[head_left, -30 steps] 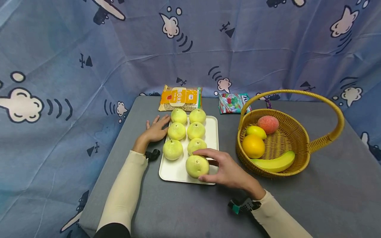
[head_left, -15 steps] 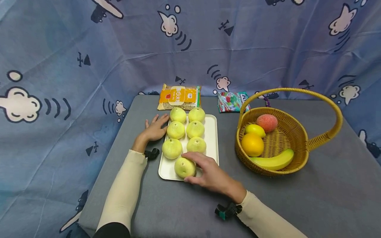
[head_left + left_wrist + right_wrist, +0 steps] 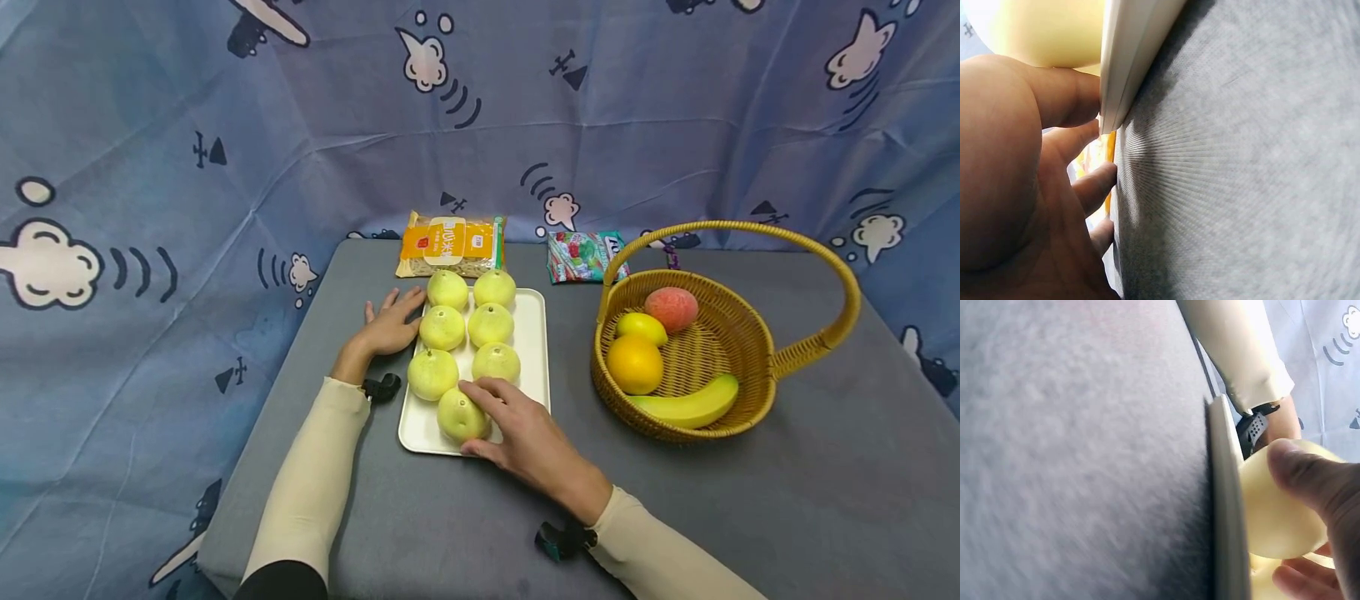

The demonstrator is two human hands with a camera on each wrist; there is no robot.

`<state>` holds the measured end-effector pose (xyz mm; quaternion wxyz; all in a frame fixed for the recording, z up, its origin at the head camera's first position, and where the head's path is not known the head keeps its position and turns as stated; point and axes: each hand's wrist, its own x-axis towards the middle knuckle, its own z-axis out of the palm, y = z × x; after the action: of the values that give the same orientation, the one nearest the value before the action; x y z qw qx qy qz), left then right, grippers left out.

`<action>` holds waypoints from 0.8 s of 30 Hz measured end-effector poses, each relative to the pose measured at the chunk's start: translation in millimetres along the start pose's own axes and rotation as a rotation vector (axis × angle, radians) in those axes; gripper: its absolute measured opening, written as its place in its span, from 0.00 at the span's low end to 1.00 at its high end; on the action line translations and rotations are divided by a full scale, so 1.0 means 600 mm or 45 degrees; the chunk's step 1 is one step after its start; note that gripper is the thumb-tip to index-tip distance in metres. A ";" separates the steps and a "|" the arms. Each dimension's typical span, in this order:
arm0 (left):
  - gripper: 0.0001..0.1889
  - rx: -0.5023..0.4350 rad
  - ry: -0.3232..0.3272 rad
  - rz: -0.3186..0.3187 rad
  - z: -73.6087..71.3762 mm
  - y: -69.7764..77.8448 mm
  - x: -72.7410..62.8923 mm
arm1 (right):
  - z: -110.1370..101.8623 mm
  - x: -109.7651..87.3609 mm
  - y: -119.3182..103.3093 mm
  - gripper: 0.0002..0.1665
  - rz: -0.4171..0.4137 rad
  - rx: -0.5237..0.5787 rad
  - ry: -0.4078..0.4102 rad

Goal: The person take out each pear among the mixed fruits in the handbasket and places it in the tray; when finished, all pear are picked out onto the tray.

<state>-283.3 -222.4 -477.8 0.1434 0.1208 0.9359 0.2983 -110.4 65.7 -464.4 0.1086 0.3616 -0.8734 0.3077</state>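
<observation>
A white rectangular tray (image 3: pixel 532 333) bears several round yellow-green fruits (image 3: pixel 442 327) in two columns. At the tray's near left corner, my right hand (image 3: pixel 532 442) holds one such fruit (image 3: pixel 459 417), thumb on the near side and fingers on the far side. The right wrist view shows the thumb lying across this pale fruit (image 3: pixel 1279 512), close above the tray rim (image 3: pixel 1229 506). My left hand (image 3: pixel 392 327) rests at the tray's left edge with its fingers extended. In the left wrist view, fingers (image 3: pixel 1066 94) touch the tray's side wall (image 3: pixel 1129 56).
Right of the tray stands a wicker basket (image 3: pixel 757 350) with a tall handle, containing a peach (image 3: pixel 671 309), a lemon (image 3: pixel 642 328), an orange (image 3: pixel 634 365) and a banana (image 3: pixel 693 404). Behind lie an orange grain bag (image 3: pixel 450 246) and a green candy packet (image 3: pixel 585 257).
My right hand has carried the fruit leftward over the tray, from the near middle to the near left corner beside the left column. My left hand has stayed at the tray edge.
</observation>
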 end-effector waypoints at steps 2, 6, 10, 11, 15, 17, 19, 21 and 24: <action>0.34 0.000 -0.004 0.002 0.000 0.000 0.000 | -0.003 -0.001 -0.001 0.50 0.006 -0.010 -0.003; 0.34 -0.006 -0.015 0.015 0.001 -0.003 0.002 | -0.019 -0.006 0.003 0.49 0.009 0.024 -0.035; 0.34 -0.019 -0.019 0.018 -0.001 -0.010 0.002 | -0.049 -0.012 0.014 0.46 0.004 0.160 -0.082; 0.34 -0.014 -0.017 0.017 -0.004 -0.010 -0.001 | -0.058 -0.013 0.018 0.45 0.009 0.191 -0.090; 0.33 0.010 0.031 0.053 -0.029 -0.008 -0.022 | -0.118 -0.024 0.034 0.41 0.022 0.225 -0.044; 0.33 0.019 0.083 0.067 -0.052 -0.003 -0.039 | -0.159 -0.030 0.043 0.41 0.013 0.157 0.024; 0.32 0.043 0.131 0.073 -0.084 0.003 -0.059 | -0.209 -0.035 0.052 0.41 -0.009 0.069 0.111; 0.32 0.084 0.184 0.062 -0.123 0.015 -0.082 | -0.262 -0.038 0.060 0.36 -0.051 -0.023 0.216; 0.32 0.160 0.279 0.085 -0.200 0.040 -0.121 | -0.349 -0.034 0.064 0.36 -0.104 -0.154 0.372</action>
<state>-253.1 -288.8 -355.5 0.0223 0.1272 0.9583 0.2550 -129.6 226.9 -325.6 0.2683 0.3409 -0.8499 0.2990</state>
